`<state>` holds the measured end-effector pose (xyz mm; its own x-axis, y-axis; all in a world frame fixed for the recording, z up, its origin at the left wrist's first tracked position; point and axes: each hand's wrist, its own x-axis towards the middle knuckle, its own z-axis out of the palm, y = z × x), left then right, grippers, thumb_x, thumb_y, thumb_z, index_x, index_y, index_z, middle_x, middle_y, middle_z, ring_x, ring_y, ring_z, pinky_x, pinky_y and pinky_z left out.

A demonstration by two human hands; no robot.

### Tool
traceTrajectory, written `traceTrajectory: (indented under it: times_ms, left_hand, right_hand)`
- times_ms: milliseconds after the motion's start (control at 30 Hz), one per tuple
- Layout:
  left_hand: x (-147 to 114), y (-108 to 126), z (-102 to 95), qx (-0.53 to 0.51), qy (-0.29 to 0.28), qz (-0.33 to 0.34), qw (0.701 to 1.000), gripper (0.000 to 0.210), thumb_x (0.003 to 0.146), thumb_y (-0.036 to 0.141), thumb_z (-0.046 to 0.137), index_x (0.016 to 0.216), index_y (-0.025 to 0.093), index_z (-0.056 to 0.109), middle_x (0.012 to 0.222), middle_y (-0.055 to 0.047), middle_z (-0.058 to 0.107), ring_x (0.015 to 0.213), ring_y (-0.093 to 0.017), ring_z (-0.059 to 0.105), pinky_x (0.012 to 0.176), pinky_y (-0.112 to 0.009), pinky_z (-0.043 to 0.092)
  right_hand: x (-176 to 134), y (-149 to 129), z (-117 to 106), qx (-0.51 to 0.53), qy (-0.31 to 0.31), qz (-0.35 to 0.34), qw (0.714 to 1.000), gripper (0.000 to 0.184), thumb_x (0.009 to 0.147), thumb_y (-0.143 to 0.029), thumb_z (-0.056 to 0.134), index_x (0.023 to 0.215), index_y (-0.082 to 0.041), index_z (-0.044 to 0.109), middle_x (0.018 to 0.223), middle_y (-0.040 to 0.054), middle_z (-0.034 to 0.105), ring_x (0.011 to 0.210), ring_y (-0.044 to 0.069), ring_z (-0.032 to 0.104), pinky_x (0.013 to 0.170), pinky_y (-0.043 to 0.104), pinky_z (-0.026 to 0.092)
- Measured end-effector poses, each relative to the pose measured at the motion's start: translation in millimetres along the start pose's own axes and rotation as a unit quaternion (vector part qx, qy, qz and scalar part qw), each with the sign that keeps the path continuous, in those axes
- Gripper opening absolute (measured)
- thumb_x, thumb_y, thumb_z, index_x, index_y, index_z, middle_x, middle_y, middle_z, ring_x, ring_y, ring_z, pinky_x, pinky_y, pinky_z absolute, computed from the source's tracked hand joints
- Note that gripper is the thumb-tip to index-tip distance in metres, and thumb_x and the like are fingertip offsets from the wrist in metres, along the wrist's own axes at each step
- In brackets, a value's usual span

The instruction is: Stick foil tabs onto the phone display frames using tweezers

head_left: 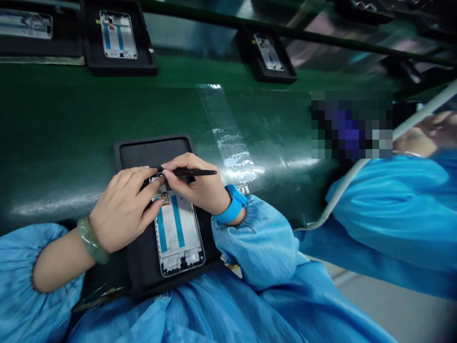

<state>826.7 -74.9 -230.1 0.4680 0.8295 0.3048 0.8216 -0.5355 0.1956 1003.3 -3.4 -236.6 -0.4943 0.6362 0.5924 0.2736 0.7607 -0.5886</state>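
Note:
A phone screen assembly (178, 233) with a silvery back and two blue strips lies face down in a black tray (139, 271). My left hand (124, 205) is closed over its upper left corner, thumb on the back near a small orange flex cable (165, 198). Between the thumb and fingers of my right hand (200, 186) is a slim black pen-like tool (196, 172), roughly level above the phone's top end. Its tip meets the left fingertips there; fingers hide the exact contact point and any small part.
A clear film strip (228, 128) lies on the green bench (71, 114) beyond my right hand. Along the back stand black trays with phone assemblies (118, 35). At right are a pale hose (335, 195) and a co-worker's blue sleeve (385, 200).

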Motion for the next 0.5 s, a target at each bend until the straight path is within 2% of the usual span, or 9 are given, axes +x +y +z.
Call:
traceTrajectory:
  times_ms: [267, 500]
  left_hand:
    - [1.0, 0.7, -0.4, 0.006, 0.004, -0.001, 1.0, 0.035, 0.09, 0.03, 0.046, 0.115, 0.008, 0.057, 0.115, -0.017, 0.056, 0.109, -0.032, 0.051, 0.089, -0.049, 0.046]
    - [1.5, 0.1, -0.7, 0.003, -0.007, -0.008, 1.0, 0.034, 0.089, 0.029, 0.045, 0.113, 0.009, 0.058, 0.113, -0.016, 0.056, 0.107, -0.032, 0.052, 0.088, -0.049, 0.046]
  right_hand:
    - [6.1, -4.8, -1.8, -0.02, -0.024, 0.021, 0.999, 0.003, 0.085, -0.021, 0.057, 0.085, -0.018, 0.056, 0.084, 0.0006, 0.065, 0.079, 0.01, 0.063, 0.071, 0.02, 0.051]
    - [18.2, -8.5, -0.6, -0.035, -0.077, 0.051, 0.995, 0.001, 0.085, -0.018, 0.054, 0.086, -0.018, 0.054, 0.084, -0.0006, 0.062, 0.072, 0.009, 0.061, 0.069, 0.02, 0.05]
